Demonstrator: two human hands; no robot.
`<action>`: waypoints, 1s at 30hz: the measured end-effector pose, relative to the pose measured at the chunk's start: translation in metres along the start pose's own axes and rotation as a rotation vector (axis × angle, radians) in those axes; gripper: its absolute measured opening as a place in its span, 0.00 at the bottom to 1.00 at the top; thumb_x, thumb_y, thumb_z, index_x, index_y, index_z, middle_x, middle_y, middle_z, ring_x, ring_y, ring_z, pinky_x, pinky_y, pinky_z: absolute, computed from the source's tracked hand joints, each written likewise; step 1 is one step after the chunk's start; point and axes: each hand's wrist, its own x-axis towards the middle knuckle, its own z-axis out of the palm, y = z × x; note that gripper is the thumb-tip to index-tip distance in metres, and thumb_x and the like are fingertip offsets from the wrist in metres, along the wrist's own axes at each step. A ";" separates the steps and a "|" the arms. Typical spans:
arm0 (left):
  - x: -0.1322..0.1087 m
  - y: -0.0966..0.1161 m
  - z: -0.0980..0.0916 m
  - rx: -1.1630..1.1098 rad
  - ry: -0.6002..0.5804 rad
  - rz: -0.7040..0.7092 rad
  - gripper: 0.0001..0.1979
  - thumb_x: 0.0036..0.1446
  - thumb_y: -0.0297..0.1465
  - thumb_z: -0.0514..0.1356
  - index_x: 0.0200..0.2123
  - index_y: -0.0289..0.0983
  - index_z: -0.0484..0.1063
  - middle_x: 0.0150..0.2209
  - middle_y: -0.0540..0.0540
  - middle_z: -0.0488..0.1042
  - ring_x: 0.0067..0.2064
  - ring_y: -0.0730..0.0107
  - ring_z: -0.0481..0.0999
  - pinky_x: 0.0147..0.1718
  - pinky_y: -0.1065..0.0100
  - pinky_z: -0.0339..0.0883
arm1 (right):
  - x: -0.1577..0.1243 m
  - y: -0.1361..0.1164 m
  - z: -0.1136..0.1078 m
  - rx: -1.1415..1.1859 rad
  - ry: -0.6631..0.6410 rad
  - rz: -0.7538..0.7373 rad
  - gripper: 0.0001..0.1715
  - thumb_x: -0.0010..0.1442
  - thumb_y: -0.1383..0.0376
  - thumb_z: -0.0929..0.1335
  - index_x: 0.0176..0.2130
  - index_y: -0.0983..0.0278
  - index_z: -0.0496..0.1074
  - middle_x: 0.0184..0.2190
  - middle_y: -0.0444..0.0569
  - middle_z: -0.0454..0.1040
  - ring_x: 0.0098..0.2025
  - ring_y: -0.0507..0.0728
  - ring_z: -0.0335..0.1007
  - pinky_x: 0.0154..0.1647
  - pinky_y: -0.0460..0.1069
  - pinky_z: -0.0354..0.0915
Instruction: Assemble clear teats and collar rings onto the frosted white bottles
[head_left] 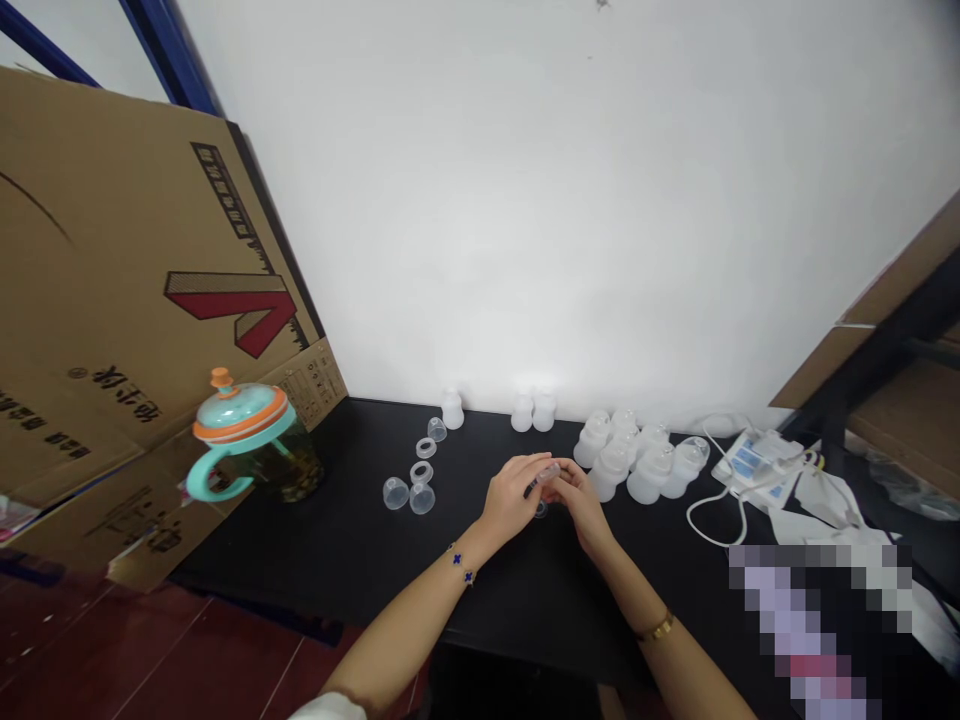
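My left hand (517,494) and my right hand (576,498) meet above the black table, fingers closed around a small clear plastic part (549,474). The fingers hide most of it, so I cannot tell whether it is a ring or a cap. Just below my fingers shows a second round clear piece (541,509), partly covered. Several capped white baby bottles (649,472) stand in a group to the right of my right hand. Left of my hands lie two collar rings (421,472) and several clear domed caps (422,498).
Uncapped white bottles (452,410) stand along the wall at the back. A teal-handled pitcher (251,440) is on the left, beside a large cardboard box (135,260). White cables (726,510) and papers (825,500) lie on the right of the black table (337,540).
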 end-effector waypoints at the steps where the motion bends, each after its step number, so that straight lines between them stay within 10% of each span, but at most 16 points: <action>1: 0.000 0.000 0.000 0.003 -0.001 -0.001 0.16 0.68 0.29 0.55 0.55 0.45 0.74 0.55 0.47 0.78 0.55 0.64 0.76 0.55 0.57 0.73 | 0.000 0.000 0.000 -0.005 -0.001 -0.003 0.22 0.47 0.52 0.79 0.37 0.61 0.74 0.29 0.45 0.78 0.27 0.54 0.71 0.32 0.50 0.67; 13: -0.004 -0.002 0.003 -0.117 -0.053 -0.195 0.29 0.59 0.26 0.60 0.63 0.43 0.64 0.59 0.43 0.73 0.51 0.63 0.78 0.42 0.62 0.80 | 0.003 0.002 -0.002 -0.065 0.060 -0.054 0.23 0.49 0.50 0.77 0.39 0.60 0.72 0.29 0.44 0.78 0.26 0.54 0.70 0.28 0.49 0.65; 30: -0.001 -0.003 0.003 -0.284 -0.064 -0.385 0.10 0.63 0.28 0.58 0.47 0.41 0.73 0.40 0.48 0.83 0.39 0.67 0.83 0.40 0.66 0.79 | 0.006 0.012 -0.004 -0.261 0.057 -0.161 0.20 0.53 0.51 0.73 0.42 0.59 0.74 0.39 0.49 0.79 0.28 0.56 0.72 0.27 0.50 0.67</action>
